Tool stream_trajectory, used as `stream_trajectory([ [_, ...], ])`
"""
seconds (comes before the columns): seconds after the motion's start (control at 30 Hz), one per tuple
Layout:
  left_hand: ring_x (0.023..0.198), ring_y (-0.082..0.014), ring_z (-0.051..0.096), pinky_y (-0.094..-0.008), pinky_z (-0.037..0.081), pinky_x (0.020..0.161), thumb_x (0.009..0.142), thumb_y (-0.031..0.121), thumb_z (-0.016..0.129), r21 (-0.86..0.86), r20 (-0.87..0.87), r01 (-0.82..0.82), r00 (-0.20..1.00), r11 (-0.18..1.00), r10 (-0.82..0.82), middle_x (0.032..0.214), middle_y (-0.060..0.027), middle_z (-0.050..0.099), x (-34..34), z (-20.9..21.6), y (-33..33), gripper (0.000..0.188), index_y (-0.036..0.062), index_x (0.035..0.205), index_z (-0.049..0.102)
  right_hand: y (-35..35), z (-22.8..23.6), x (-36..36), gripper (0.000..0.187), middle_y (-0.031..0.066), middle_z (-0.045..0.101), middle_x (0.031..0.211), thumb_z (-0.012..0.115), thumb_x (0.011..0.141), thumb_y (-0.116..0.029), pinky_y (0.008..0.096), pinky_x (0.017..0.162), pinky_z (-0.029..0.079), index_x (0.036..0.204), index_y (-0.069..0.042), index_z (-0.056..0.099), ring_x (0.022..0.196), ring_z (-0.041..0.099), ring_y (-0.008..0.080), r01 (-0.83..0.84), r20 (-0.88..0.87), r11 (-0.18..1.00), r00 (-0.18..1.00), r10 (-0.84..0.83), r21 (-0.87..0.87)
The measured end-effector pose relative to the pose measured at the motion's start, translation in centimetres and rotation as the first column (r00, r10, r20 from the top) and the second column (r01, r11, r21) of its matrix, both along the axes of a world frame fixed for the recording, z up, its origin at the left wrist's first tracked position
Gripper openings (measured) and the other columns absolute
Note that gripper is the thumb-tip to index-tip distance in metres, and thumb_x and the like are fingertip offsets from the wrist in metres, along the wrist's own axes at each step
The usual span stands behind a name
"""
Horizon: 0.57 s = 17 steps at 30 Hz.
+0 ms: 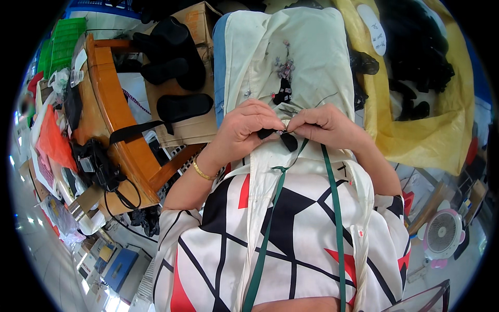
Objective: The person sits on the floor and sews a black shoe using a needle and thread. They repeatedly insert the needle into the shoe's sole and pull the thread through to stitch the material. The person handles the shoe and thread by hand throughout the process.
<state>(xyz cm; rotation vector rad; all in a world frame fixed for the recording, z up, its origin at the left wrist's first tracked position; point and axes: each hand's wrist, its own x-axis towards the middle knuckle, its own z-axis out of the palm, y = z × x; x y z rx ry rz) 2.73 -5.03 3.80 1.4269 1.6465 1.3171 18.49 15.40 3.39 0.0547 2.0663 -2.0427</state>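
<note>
In front of my chest, over a pale cloth [312,47], both hands meet with the fingertips almost touching. My left hand [249,126] is closed in a pinch on a small black piece [289,142] with rounded ends, which hangs below the fingers. My right hand [326,125] pinches at the same spot; what its fingertips hold is too small to make out. A thin dark line rises beside that hand. Just beyond the fingers lie a grey metal tool [287,109], partly hidden, and another small black piece [283,91]. Small shiny purple-pink beads [285,67] are scattered farther up the cloth.
Black shoe-shaped pieces [184,106] lie on cardboard at the left, beside a wooden frame [114,104]. At the right stands a yellow bag [426,140] with black items inside and a white insole-shaped piece [371,30]. Green ribbons [332,197] hang down my front.
</note>
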Motion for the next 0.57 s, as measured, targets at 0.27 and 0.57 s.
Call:
stream_trajectory([
  [0.27,0.092,-0.0242,0.065,-0.0326,0.052,0.081,0.069,-0.004,0.083,0.054,0.086,-0.039,0.996,0.998,0.035,0.090,-0.0040,0.071,0.7,-0.3,-0.1,0.031,0.0073,0.097,0.075,-1.3,0.7,0.0,0.010,0.0044,0.070,0.083,0.064,0.096,-0.009,0.0261,0.071,0.051,0.103,-0.003,0.068,0.075,0.063,0.0114,0.068,0.067,0.997,0.995,-0.071,0.040],
  [0.57,0.097,-0.0232,0.063,-0.0332,0.052,0.084,0.075,0.003,0.083,-0.087,0.049,-0.010,0.999,0.996,0.014,0.102,-0.0071,0.070,0.7,-0.3,-0.7,0.025,0.0092,0.098,0.075,-0.9,1.5,-0.8,0.039,0.0077,0.068,0.078,0.065,0.097,-0.025,0.0303,0.069,0.049,0.130,-0.009,0.053,0.070,0.062,0.0182,0.018,0.206,0.998,0.978,-0.031,0.062],
])
